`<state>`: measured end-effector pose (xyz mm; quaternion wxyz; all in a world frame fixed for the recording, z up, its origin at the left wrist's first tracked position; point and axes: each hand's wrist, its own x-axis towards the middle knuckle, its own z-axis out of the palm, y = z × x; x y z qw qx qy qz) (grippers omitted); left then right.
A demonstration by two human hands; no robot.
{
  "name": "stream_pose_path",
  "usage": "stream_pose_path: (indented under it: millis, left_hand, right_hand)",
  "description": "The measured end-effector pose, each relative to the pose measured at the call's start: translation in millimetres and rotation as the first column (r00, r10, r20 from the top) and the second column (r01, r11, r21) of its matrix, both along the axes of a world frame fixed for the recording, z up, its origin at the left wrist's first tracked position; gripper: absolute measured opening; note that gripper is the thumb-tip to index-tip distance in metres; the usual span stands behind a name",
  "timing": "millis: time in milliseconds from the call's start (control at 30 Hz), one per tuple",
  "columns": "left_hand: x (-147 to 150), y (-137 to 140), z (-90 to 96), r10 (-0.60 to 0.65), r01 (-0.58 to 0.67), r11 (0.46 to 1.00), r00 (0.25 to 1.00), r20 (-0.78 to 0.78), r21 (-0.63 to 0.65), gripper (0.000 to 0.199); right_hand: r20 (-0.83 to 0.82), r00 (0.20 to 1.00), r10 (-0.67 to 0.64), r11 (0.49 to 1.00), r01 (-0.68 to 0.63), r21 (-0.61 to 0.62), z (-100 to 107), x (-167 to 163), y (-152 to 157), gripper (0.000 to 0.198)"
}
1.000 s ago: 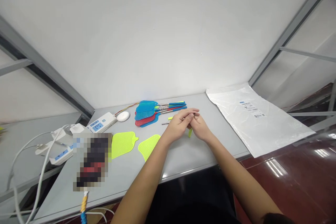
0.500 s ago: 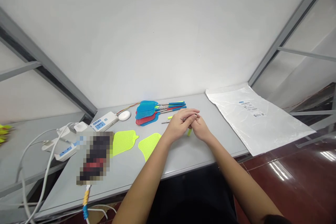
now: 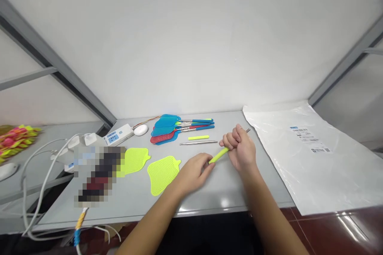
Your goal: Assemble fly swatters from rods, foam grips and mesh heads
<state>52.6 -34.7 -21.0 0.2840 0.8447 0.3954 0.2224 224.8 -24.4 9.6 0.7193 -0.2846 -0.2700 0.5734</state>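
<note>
The work looks part done. The swatters point(image 3: 165, 121) piled in the middle of the frame, mostly blue with a red one, have heads, shafts and grips joined, so you can likely count them as finished. You have one piece in progress right of centre: your left hand point(image 3: 194, 172) pinches the lower end of a lime handle point(image 3: 220, 154) between thumb and fingers, while your right hand point(image 3: 243, 149) makes a tight fist where the handle goes in and a metal rod point(image 3: 247, 130) pokes out at the top. The two run roughly in line, but your fist hides where they meet, so I cannot tell how fully they are seated. No head shows on the rod's visible tip. Two lime heads lie bare on the table, one at lower left of centre point(image 3: 164, 172), the other point(image 3: 136, 160) farther left. Above your left hand, a spare rod point(image 3: 198, 142) and spare handle point(image 3: 198, 137) lie side by side, apart. By that count, two swatters seem unfinished.
</note>
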Motion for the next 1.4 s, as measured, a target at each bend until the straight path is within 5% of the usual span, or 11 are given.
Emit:
stream_pose_path:
  millis: [200, 533, 733, 833, 900, 1033, 1100, 1200, 1300, 1400]
  left_hand:
    - [-3, -1, -7.7, -0.014, 0.02, 0.994, 0.998, -0.06, 0.103, 0.021]
    - [-33, -20, -9.9, -0.043, 0.017, 0.985, 0.988, 0.146, 0.174, 0.019]
    - [-80, -19, 15.9, 0.029, -0.037, 0.999, 0.946, 0.324, 0.021, 0.033]
    - [-94, -13, 29.5, -0.006, 0.066, 0.986, 0.93, 0.366, -0.151, 0.035]
    - [-96, -7, 30.5, -0.004, 0.166, 0.922, 0.908, 0.42, -0.351, 0.03]
    - [-86, 4, 15.5, 0.271, 0.386, 0.627, 0.706, 0.654, -0.676, 0.028]
    - [-83, 9, 6.8, 0.47, 0.441, 0.533, 0.556, 0.686, -0.722, 0.03]
    - [-92, 13, -0.9, 0.647, 0.437, 0.498, 0.388, 0.657, -0.749, 0.033]
    - [-115, 10, -5.1, 0.709, 0.393, 0.546, 0.254, 0.658, -0.74, 0.033]
    - [-136, 2, -10.0, 0.715, 0.388, 0.585, 0.168, 0.678, -0.713, 0.04]
  right_hand:
    - [-0.056, 0.998, 0.031, 0.992, -0.037, -0.121, -4, 2, 7, 0.046]
    - [0.012, 0.988, 0.155, 0.968, -0.149, -0.201, 13, -32, 14, 0.045]
    - [-0.063, 0.975, 0.213, 0.947, -0.222, -0.23, 30, -86, 29, 0.039]
    - [-0.004, 0.965, 0.264, 0.929, -0.255, -0.268, 29, -108, 39, 0.038]
    - [0.097, 0.95, 0.297, 0.923, -0.26, -0.282, 25, -122, 42, 0.04]
    - [0.327, 0.895, 0.303, 0.939, -0.221, -0.264, 10, -146, 38, 0.043]
    - [0.491, 0.816, 0.305, 0.947, -0.205, -0.248, 3, -153, 37, 0.042]
    - [0.779, 0.562, 0.277, 0.951, -0.274, -0.141, -10, -153, 35, 0.034]
    - [0.963, 0.251, 0.093, 0.901, -0.433, 0.026, -29, -144, 28, 0.033]
    - [0.996, -0.045, -0.071, 0.823, -0.567, 0.033, -52, -131, 13, 0.05]
